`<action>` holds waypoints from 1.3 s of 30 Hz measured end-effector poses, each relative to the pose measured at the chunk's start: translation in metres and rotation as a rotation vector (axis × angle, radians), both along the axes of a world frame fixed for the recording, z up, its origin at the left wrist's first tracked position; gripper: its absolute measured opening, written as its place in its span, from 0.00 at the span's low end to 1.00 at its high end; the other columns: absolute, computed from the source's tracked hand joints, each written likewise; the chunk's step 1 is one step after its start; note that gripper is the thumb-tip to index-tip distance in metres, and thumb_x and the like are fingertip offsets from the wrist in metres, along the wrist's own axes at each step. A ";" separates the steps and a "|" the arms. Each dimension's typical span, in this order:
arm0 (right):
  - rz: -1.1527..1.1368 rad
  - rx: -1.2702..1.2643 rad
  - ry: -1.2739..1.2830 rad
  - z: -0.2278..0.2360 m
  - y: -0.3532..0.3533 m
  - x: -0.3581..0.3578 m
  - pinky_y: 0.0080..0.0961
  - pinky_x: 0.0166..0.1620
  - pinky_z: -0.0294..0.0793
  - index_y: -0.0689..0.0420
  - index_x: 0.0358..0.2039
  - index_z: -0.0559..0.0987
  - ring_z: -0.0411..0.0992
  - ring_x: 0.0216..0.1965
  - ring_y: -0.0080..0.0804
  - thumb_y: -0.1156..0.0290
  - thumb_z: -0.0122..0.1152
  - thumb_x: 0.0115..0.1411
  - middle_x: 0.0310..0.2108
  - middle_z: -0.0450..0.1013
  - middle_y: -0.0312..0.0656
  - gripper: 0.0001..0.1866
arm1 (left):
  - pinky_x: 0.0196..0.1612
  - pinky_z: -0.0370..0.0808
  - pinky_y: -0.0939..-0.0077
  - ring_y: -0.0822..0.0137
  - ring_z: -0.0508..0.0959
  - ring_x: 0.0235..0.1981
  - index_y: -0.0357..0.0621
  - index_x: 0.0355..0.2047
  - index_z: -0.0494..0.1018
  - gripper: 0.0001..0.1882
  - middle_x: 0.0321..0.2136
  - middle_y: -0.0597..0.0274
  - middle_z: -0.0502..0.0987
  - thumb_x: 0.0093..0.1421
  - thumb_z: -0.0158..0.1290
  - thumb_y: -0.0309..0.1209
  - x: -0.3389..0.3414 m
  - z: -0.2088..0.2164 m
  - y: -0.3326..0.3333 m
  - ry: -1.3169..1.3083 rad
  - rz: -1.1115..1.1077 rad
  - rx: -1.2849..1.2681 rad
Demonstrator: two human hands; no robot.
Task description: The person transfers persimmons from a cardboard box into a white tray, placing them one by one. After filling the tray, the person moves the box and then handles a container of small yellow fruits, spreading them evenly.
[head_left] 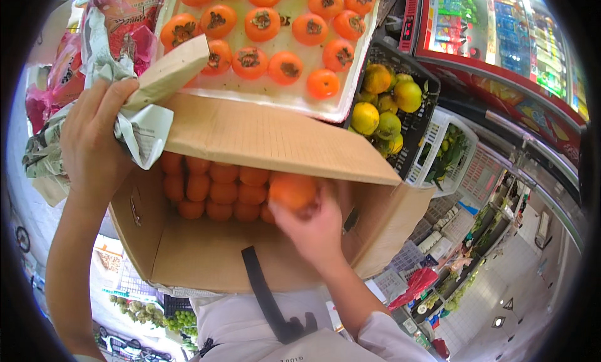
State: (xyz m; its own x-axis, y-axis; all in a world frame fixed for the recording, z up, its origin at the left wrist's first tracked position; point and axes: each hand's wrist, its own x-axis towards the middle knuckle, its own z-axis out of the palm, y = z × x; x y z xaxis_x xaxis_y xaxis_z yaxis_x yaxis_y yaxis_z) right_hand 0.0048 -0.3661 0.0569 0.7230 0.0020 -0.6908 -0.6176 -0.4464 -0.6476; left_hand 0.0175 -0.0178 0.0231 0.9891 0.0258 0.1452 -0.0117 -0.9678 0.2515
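A cardboard box [206,255] sits open in front of me, with several orange persimmons [223,193] packed in rows against its far side. Inside it, my right hand [316,227] is closed around a persimmon [292,190], slightly blurred, at the right end of those rows. At the box's upper left corner, my left hand [97,130] grips crumpled newspaper [145,133]. A pale cardboard flap [170,71] juts out beside those fingers; whether they pinch it too is hard to see. The wide far flap [269,133] leans over the packed fruit.
Beyond the box lies a white tray [348,102] of persimmons, stem ends up. A black crate [413,146] of yellow-green citrus stands to its right, beside a white basket [460,155] with green produce. Pink wrapping [128,24] is at upper left; a lit drinks fridge [501,36] is at upper right.
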 end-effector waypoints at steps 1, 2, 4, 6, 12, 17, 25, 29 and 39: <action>0.046 0.169 0.036 0.008 -0.015 -0.007 0.29 0.56 0.83 0.64 0.64 0.73 0.80 0.55 0.31 0.70 0.85 0.57 0.55 0.77 0.42 0.39 | 0.44 0.76 0.54 0.46 0.81 0.41 0.46 0.53 0.80 0.25 0.38 0.54 0.77 0.53 0.69 0.27 0.001 -0.001 -0.001 -0.017 -0.003 -0.004; 0.115 0.348 0.208 0.025 -0.024 0.002 0.34 0.63 0.80 0.62 0.69 0.71 0.77 0.62 0.32 0.71 0.86 0.55 0.60 0.74 0.45 0.44 | 0.44 0.76 0.54 0.46 0.81 0.41 0.46 0.53 0.80 0.25 0.38 0.54 0.77 0.53 0.70 0.27 0.000 0.000 -0.002 -0.029 -0.002 -0.004; 0.481 0.626 0.262 0.047 -0.033 0.039 0.38 0.68 0.77 0.59 0.70 0.70 0.75 0.65 0.35 0.72 0.87 0.54 0.59 0.76 0.45 0.46 | 0.42 0.75 0.54 0.47 0.80 0.40 0.47 0.52 0.80 0.25 0.37 0.54 0.75 0.52 0.70 0.29 -0.001 0.002 -0.003 0.012 0.021 -0.004; 0.399 0.805 0.401 0.067 -0.027 0.064 0.40 0.67 0.78 0.60 0.70 0.70 0.77 0.63 0.39 0.72 0.88 0.51 0.59 0.76 0.49 0.48 | 0.42 0.75 0.54 0.47 0.80 0.40 0.47 0.52 0.80 0.26 0.36 0.54 0.74 0.51 0.70 0.29 -0.001 0.003 -0.001 0.040 0.028 -0.006; 0.480 0.468 -0.043 0.062 0.003 0.181 0.39 0.62 0.79 0.59 0.68 0.71 0.78 0.58 0.34 0.69 0.85 0.55 0.60 0.77 0.47 0.42 | 0.40 0.73 0.56 0.50 0.78 0.37 0.45 0.48 0.80 0.23 0.34 0.56 0.72 0.50 0.68 0.27 0.002 0.005 -0.006 0.003 0.025 -0.033; 1.008 -0.463 -0.426 -0.023 0.029 0.251 0.39 0.58 0.82 0.61 0.68 0.70 0.79 0.54 0.49 0.70 0.80 0.53 0.55 0.75 0.56 0.43 | 0.40 0.73 0.56 0.50 0.78 0.37 0.45 0.48 0.80 0.23 0.34 0.56 0.71 0.50 0.68 0.28 0.002 0.004 -0.002 -0.008 0.026 -0.035; 1.336 -0.669 -0.713 -0.107 0.010 0.251 0.45 0.61 0.80 0.63 0.62 0.72 0.75 0.58 0.59 0.69 0.79 0.53 0.52 0.73 0.57 0.38 | 0.43 0.76 0.56 0.46 0.80 0.40 0.45 0.51 0.81 0.26 0.37 0.54 0.75 0.49 0.72 0.31 -0.001 -0.001 -0.001 0.003 0.044 -0.033; 1.416 -0.670 -0.750 -0.098 0.007 0.246 0.46 0.60 0.79 0.63 0.58 0.75 0.76 0.58 0.57 0.65 0.77 0.54 0.48 0.76 0.53 0.33 | 0.44 0.76 0.57 0.46 0.80 0.41 0.45 0.51 0.81 0.27 0.38 0.54 0.76 0.49 0.72 0.31 0.000 -0.001 0.001 0.036 0.040 -0.044; 1.232 -0.677 -0.181 -0.062 -0.073 0.228 0.44 0.58 0.81 0.62 0.60 0.75 0.79 0.53 0.55 0.63 0.78 0.54 0.52 0.75 0.55 0.36 | 0.40 0.74 0.57 0.48 0.78 0.37 0.42 0.48 0.81 0.23 0.33 0.54 0.72 0.49 0.69 0.29 0.000 0.001 -0.002 0.019 0.033 -0.052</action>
State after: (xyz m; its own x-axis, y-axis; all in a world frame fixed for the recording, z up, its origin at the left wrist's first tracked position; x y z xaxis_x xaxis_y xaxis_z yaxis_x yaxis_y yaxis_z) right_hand 0.2330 -0.4388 -0.0051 0.5789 0.3975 -0.7120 0.4560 -0.8816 -0.1215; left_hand 0.0176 -0.0194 0.0240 0.9901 0.0655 0.1244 0.0252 -0.9532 0.3013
